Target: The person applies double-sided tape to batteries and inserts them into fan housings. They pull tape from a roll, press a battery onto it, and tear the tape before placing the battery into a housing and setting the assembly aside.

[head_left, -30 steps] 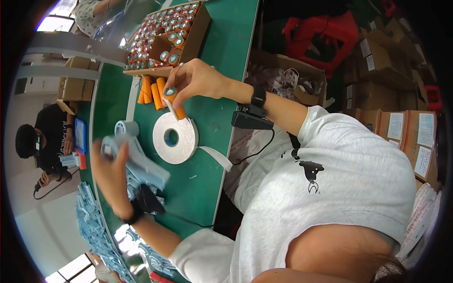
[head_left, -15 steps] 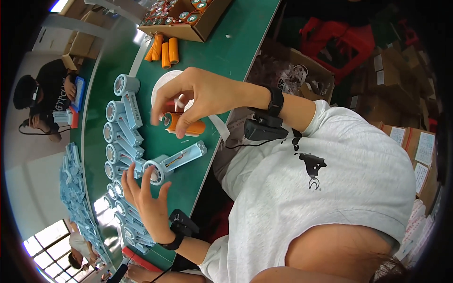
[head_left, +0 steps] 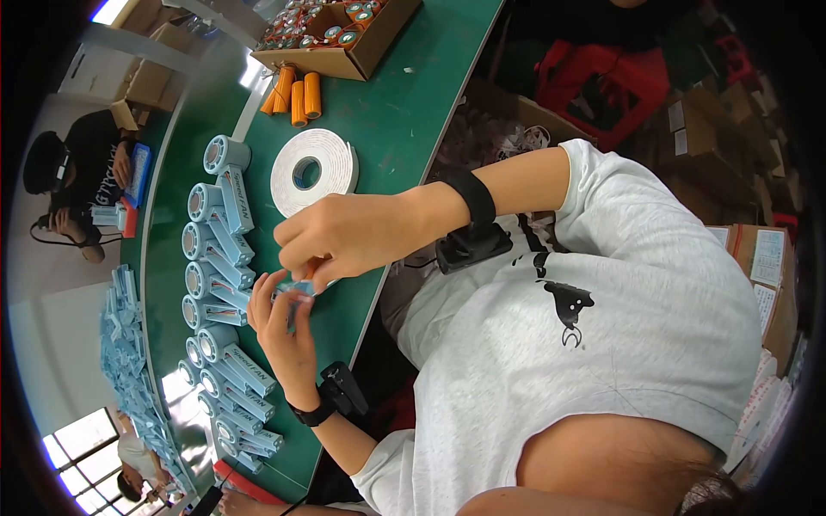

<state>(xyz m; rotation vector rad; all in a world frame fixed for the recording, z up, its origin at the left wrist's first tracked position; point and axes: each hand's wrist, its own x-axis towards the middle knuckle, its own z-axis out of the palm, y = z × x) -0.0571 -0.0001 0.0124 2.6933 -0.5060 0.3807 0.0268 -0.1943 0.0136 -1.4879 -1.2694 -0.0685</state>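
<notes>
My left hand (head_left: 286, 344) is closed around a light-blue handheld fan (head_left: 303, 287), of which only a small part shows between my fingers. Just above it, my right hand (head_left: 340, 236) is closed, fingertips pinched down against the fan. What those fingertips hold is hidden. Beside my right hand lies a roll of white tape (head_left: 344, 168) on the green table (head_left: 404, 129). To the left of my hands stands a row of light-blue handheld fans (head_left: 215, 239), with handles pointing right; more fans (head_left: 237, 391) continue below.
An open carton (head_left: 374, 47) of orange cylindrical batteries stands at the top, with several loose orange batteries (head_left: 311, 95) beside it. A heap of light-blue parts (head_left: 129, 344) lies at far left. A person (head_left: 90, 163) works across the table. A red stool (head_left: 602, 90) and cartons stand at right.
My right hand, which held an orange battery, has come down to the fan, uncovering the tape roll. My left hand has gone from spread fingers to gripping the fan that lay on the table.
</notes>
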